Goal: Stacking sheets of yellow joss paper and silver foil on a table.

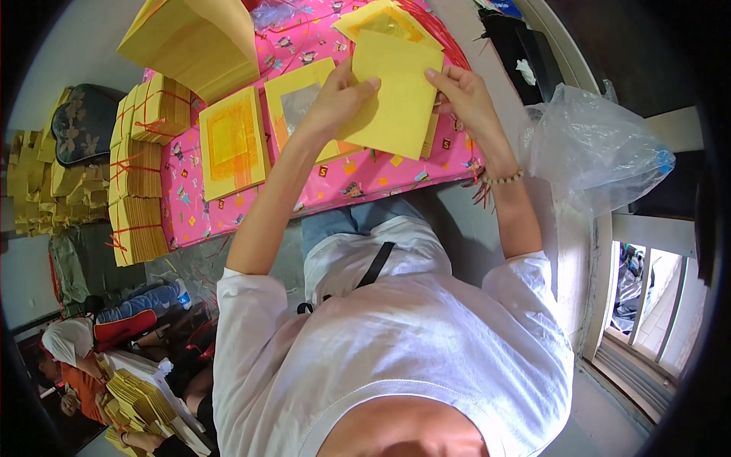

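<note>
My left hand (336,105) and my right hand (466,100) hold a plain yellow paper sheet (396,95) by its two side edges, thumbs on top. Whether it is one sheet or a thin stack, I cannot tell. Partly hidden behind it and my left hand lies a yellow paper stack (301,97) with a silver square on top. Left of that is another stack (232,145) printed with an orange-yellow square. Beyond the held sheet sits more yellow paper with a gold square (387,25). A beaded bracelet circles my right wrist.
A pink patterned cloth (304,190) covers the table. Bundles tied with red string (137,171) line its left edge, beside a tall yellow stack (199,46). Red strings lie at the far right. A clear plastic bag (598,148) hangs at right. People handle yellow paper (141,396) at lower left.
</note>
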Tool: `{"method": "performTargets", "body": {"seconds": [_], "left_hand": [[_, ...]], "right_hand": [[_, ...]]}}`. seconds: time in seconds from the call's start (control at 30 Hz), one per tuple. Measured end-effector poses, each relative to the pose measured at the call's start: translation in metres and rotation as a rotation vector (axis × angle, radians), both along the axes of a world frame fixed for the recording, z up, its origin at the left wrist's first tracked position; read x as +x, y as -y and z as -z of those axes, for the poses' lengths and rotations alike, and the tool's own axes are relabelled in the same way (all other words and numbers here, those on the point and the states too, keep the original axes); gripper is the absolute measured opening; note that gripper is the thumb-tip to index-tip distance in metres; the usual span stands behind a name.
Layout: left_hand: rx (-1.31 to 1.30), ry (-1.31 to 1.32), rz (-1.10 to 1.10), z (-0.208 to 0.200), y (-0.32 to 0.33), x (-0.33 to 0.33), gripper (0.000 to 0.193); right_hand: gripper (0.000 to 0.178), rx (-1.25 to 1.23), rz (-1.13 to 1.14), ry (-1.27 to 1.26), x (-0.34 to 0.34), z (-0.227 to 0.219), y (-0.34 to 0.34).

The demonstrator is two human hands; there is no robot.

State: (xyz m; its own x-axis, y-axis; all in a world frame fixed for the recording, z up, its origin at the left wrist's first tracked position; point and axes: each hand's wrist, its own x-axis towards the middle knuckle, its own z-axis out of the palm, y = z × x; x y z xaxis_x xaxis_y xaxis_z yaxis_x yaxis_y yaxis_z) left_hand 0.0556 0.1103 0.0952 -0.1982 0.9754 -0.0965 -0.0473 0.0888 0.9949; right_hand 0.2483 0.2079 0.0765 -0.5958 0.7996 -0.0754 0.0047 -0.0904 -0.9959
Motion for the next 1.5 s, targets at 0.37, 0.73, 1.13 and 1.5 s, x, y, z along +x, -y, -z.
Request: {"method": "performTargets", "body": {"seconds": [0.37,0.73,1.13,1.5], "left_hand": [[-0.28,0.077,0.051,0.042,-0.061,0.0,0.035],[-0.248,-0.118,0.046,0.104,-0.081,0.003,0.039],[-0.204,-0.72,-0.036,0.086,-0.07,0.019,0.045],[0.147,-0.852,-0.238,0.09,-0.059,0.024,0.044]], "right_hand": [[0.03,0.081,-0.034,0.339,0.007,0.027,-0.032],[0.032,0.029,-0.009,0.44,0.011,0.064,-0.039],[0.042,0.646,0.227,0.691,0.008,0.059,-0.015],[0.058,0.964,0.195,0.732,0.014,0.079,-0.027]]}}
